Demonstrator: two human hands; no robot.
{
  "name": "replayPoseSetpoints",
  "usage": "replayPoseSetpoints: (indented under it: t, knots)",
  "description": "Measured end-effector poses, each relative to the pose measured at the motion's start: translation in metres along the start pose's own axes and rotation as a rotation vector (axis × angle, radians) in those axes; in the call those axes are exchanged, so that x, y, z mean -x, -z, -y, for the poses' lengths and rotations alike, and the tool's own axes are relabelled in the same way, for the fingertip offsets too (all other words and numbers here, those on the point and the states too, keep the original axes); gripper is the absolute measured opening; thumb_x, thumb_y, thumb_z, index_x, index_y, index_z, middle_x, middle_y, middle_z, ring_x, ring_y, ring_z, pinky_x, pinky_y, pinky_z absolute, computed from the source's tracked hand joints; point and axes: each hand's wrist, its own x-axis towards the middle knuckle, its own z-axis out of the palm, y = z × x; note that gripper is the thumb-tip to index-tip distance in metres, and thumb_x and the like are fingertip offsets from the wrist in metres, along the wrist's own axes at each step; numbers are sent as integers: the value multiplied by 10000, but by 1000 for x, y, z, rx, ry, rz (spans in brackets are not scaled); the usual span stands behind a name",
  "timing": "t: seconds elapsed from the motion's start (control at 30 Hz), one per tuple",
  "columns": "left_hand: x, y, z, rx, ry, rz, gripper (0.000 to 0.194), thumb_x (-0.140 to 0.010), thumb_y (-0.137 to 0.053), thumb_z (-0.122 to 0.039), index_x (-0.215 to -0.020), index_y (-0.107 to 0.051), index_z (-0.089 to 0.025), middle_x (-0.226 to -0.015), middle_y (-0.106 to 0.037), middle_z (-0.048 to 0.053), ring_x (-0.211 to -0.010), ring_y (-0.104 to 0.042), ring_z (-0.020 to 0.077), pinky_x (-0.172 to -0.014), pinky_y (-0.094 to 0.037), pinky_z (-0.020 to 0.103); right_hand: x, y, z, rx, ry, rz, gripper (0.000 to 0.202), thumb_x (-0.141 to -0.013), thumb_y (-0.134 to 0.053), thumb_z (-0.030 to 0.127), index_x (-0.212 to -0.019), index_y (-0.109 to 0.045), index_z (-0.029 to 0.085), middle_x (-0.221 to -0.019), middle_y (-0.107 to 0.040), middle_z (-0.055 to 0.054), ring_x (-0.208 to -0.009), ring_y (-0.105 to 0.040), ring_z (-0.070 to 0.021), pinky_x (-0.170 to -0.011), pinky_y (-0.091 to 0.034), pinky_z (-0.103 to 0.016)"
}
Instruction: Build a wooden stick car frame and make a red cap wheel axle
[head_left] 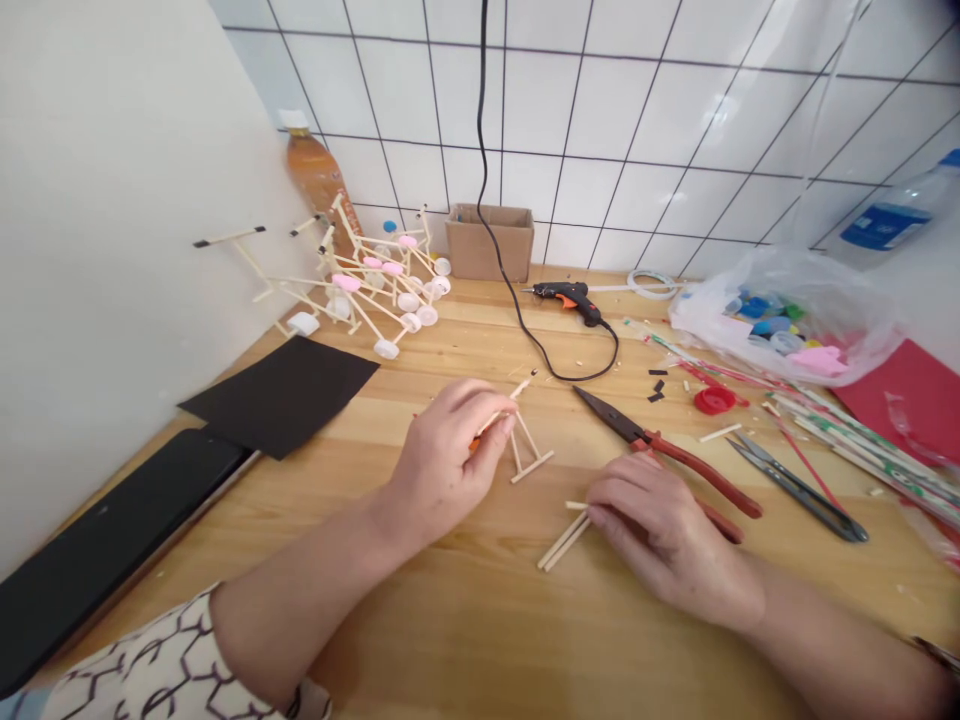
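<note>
My left hand [450, 455] is closed around a small frame of glued wooden sticks [525, 445], holding it near its top while its foot rests on the wooden table [480, 620]. An orange bit shows between those fingers. My right hand [664, 530] lies palm down on a few loose wooden sticks [564, 540], its fingertips pinching their ends. Red-handled pliers [667, 450] lie just beyond the right hand, partly under it.
A black glue gun [570, 297] with its cord lies at the back, by a cardboard box [489, 240]. A stick-and-cap structure [371, 285], black sheet [281, 395], scissors [802, 490], red cap [714, 400], straws [847, 430] and a bag of caps [787, 315] surround the work area.
</note>
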Motion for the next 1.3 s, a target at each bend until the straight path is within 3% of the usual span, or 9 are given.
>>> replayPoseSetpoints:
  t: [0.13, 0.33, 0.47, 0.57, 0.63, 0.73, 0.83, 1.0, 1.3]
  knots:
    - [-2, -2, 8, -34, -75, -81, 129, -867, -511, -124, -930, -618, -155, -908, -606, 64, -879, -580, 169, -791, -486, 308, -2, 10, -8, 164, -62, 44, 173, -887, -473, 205, -760, -586, 178, -736, -569, -53, -721, -522, -188, -698, -386, -360]
    - [-2, -4, 14, -74, -47, -45, 152, -875, -495, -134, -958, -621, -151, -959, -624, 78, -930, -583, 184, -841, -492, 330, -13, 17, -7, 256, -22, -8, 153, -876, -460, 154, -842, -608, 165, -871, -594, -94, -807, -529, -204, -732, -417, -354]
    - [-3, -4, 15, -106, -2, 2, 162, -874, -491, -152, -985, -608, -135, -996, -636, 94, -958, -589, 206, -846, -496, 351, -40, 15, -6, 180, 1, 35, 171, -873, -467, 147, -800, -619, 178, -801, -605, -66, -754, -537, -180, -689, -423, -310]
    - [-3, -3, 14, -115, 25, 24, 170, -865, -501, -159, -1001, -596, -126, -1009, -641, 98, -974, -590, 212, -856, -493, 358, -65, 10, -10, 61, -133, 88, 125, -809, -539, 138, -713, -610, 176, -706, -606, -27, -675, -549, -146, -636, -417, -267]
    - [-3, -1, 13, -117, 57, 60, 203, -840, -543, -182, -1031, -580, -124, -1029, -639, 98, -995, -587, 220, -870, -490, 363, -78, 6, -13, -18, -250, 112, 99, -765, -569, 130, -684, -607, 174, -657, -606, -6, -614, -541, -125, -587, -404, -242]
    - [-5, 3, 11, -144, 117, 162, 416, -756, -655, -245, -1131, -529, -116, -1119, -616, 115, -1070, -560, 250, -913, -476, 386, -87, 0, -16, -93, -353, 170, 85, -752, -567, 159, -684, -616, 170, -628, -608, 4, -571, -533, -115, -541, -383, -230]
    - [-8, 8, 6, -176, 166, 301, 653, -664, -739, -286, -1230, -463, -114, -1229, -565, 139, -1135, -523, 281, -948, -457, 413, -88, -4, -18, -91, -375, 185, 94, -750, -565, 196, -674, -614, 170, -608, -593, 8, -550, -514, -111, -520, -368, -228]
    - [-10, 9, 1, -210, 202, 471, 829, -614, -771, -313, -1323, -374, -145, -1319, -497, 149, -1194, -477, 304, -974, -420, 461, -88, -7, -19, -69, -367, 190, 114, -751, -568, 222, -661, -611, 170, -578, -565, 14, -516, -478, -98, -503, -340, -224]
    - [2, -7, 0, -297, 130, 448, 790, -685, -693, -331, -1347, -311, -133, -1335, -470, 157, -1240, -427, 301, -998, -349, 470, -89, -10, -23, -105, -371, 205, 124, -747, -580, 232, -651, -621, 165, -556, -559, 15, -509, -477, -100, -499, -335, -230]
